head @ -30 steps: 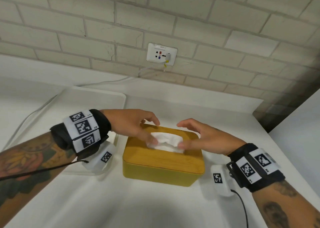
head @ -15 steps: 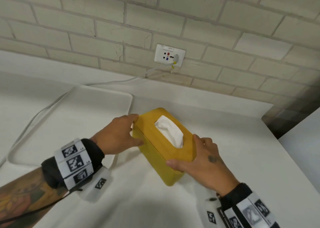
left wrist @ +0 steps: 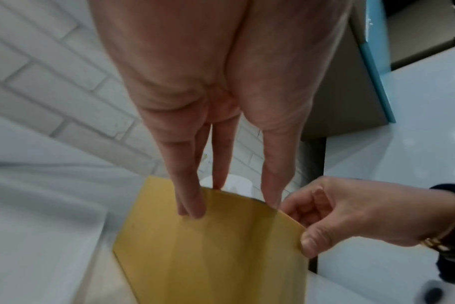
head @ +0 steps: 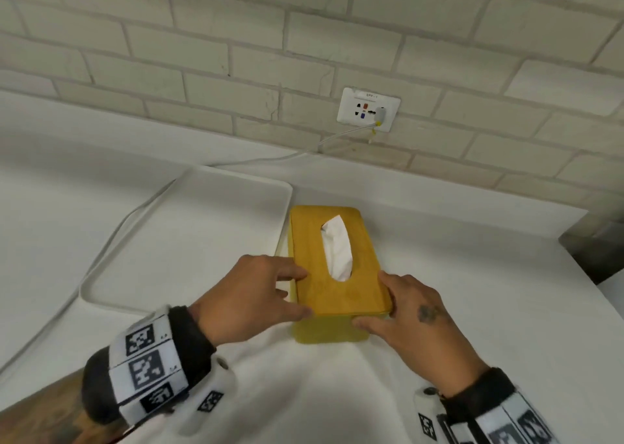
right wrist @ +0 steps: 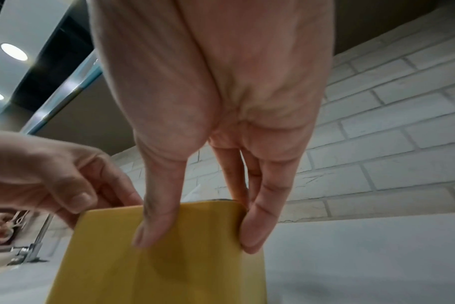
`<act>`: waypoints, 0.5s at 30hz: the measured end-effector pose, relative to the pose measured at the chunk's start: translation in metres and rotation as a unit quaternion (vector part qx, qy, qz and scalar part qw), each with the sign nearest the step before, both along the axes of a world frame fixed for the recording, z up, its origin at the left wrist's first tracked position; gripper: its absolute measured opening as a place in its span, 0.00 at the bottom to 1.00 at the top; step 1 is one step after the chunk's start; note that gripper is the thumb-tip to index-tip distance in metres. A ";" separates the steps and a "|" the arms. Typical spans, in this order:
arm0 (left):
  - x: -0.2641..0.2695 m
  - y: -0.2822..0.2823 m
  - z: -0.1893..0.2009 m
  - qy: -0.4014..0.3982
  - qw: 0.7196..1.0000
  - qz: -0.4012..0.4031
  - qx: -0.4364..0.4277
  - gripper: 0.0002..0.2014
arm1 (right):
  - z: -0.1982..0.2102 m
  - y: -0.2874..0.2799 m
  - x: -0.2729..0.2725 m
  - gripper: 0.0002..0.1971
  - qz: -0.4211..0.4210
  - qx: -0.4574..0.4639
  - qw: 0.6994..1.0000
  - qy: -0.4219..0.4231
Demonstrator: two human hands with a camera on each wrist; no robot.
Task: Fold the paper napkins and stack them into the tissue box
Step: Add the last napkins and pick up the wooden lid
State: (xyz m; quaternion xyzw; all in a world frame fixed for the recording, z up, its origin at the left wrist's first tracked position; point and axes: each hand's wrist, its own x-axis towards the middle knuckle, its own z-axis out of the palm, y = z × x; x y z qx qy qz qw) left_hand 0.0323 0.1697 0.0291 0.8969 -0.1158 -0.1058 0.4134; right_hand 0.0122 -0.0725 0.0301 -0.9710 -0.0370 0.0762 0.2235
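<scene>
Yellow tissue box [head: 334,268] had been turned from skewed to lengthwise on the white counter [head: 472,291], beside the tray [head: 189,241]. Left hand [head: 250,295] and right hand [head: 415,322] gripped its near corners. Napkin [head: 337,254] protruded through the slot; stacking judged finished.

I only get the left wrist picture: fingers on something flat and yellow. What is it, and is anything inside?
Observer: It's a tissue box. The head camera shows a white napkin poking up through the slot in its lid.
Operator: How does the other hand hold it?
Observer: The right hand grips the near right corner, with the thumb on the near end and the fingers down the right side.
Operator: Anything on the brick wall?
Observer: Yes, a white socket with a cable plugged in.
</scene>
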 end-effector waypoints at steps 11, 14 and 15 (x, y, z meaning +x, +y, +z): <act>0.083 -0.001 0.012 0.003 0.998 -0.003 0.055 0.26 | 0.010 0.018 0.068 0.30 -0.054 -0.023 0.998 0.002; 0.087 0.002 0.008 0.018 1.000 0.000 0.022 0.25 | 0.008 0.018 0.068 0.31 -0.063 -0.024 0.998 0.002; 0.088 0.003 0.007 0.021 1.000 0.001 0.015 0.25 | 0.007 0.019 0.068 0.31 -0.066 -0.025 0.998 0.002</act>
